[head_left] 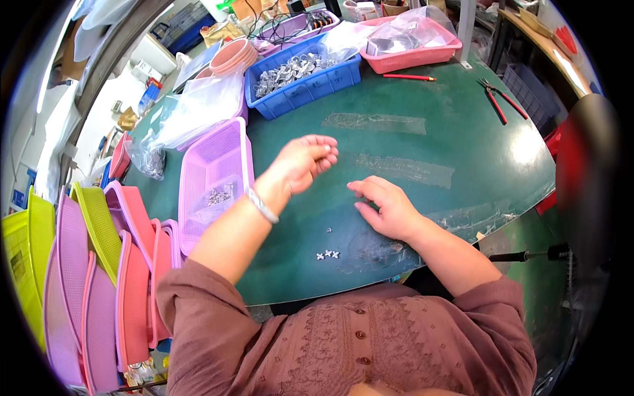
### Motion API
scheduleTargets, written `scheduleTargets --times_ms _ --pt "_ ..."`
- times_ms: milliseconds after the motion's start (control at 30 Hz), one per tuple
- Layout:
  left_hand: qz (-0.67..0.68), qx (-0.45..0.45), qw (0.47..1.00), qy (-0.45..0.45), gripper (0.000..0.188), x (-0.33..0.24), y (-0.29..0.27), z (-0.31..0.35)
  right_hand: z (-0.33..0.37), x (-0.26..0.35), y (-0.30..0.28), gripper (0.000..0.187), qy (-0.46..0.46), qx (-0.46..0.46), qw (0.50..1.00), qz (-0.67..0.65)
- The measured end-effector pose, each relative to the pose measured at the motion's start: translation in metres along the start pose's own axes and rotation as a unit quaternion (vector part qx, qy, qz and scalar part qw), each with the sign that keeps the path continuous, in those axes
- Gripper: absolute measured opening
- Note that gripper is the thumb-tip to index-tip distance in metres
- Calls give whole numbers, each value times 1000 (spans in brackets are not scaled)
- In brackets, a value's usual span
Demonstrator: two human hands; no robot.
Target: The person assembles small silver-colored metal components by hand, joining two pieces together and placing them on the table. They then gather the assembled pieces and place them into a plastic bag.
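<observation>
Raised over the green table (290,224), my left hand (305,162) has its fingers curled in and the thumb pressed against them. Anything it may hold is too small or hidden to make out. To its right, my right hand (386,206) is low over the tabletop with loosely bent fingers apart, and nothing shows in it. Several small silver cross-shaped metal pieces (327,255) lie near the table's front edge. A single tiny metal piece (329,230) lies a little farther off, between them and my hands.
Left of my forearm, a purple basket (216,142) holds a bag of small metal pieces (218,197). Behind stand a blue crate (304,92) of metal parts and a pink basket (413,61). Red-handled pliers (502,102) and a red pencil (409,77) lie farther right. Stacked baskets (99,284) stand left.
</observation>
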State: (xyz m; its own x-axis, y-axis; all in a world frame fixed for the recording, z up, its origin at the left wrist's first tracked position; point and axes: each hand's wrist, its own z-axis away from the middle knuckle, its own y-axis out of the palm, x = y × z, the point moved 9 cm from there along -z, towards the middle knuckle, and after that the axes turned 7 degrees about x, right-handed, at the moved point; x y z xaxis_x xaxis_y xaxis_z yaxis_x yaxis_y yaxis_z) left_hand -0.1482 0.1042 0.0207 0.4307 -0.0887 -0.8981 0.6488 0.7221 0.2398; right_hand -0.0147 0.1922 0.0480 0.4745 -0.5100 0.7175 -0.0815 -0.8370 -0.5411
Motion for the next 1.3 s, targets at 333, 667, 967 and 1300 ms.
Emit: scheduleTargets --times_ms 333,667,967,1300 --pt "-73 -217 969 96 22 -130 -135 -113 -2 -5 12 24 -33 61 990 124" --pt "-585 -286 754 91 29 -174 -150 -158 -3 -14 14 22 -13 93 986 137" --pt "-715 -186 662 127 30 -166 -117 -159 -4 -14 14 18 -10 102 985 142" --pt "-750 -213 612 132 36 -170 -116 -152 -6 -16 13 16 -18 90 985 146"
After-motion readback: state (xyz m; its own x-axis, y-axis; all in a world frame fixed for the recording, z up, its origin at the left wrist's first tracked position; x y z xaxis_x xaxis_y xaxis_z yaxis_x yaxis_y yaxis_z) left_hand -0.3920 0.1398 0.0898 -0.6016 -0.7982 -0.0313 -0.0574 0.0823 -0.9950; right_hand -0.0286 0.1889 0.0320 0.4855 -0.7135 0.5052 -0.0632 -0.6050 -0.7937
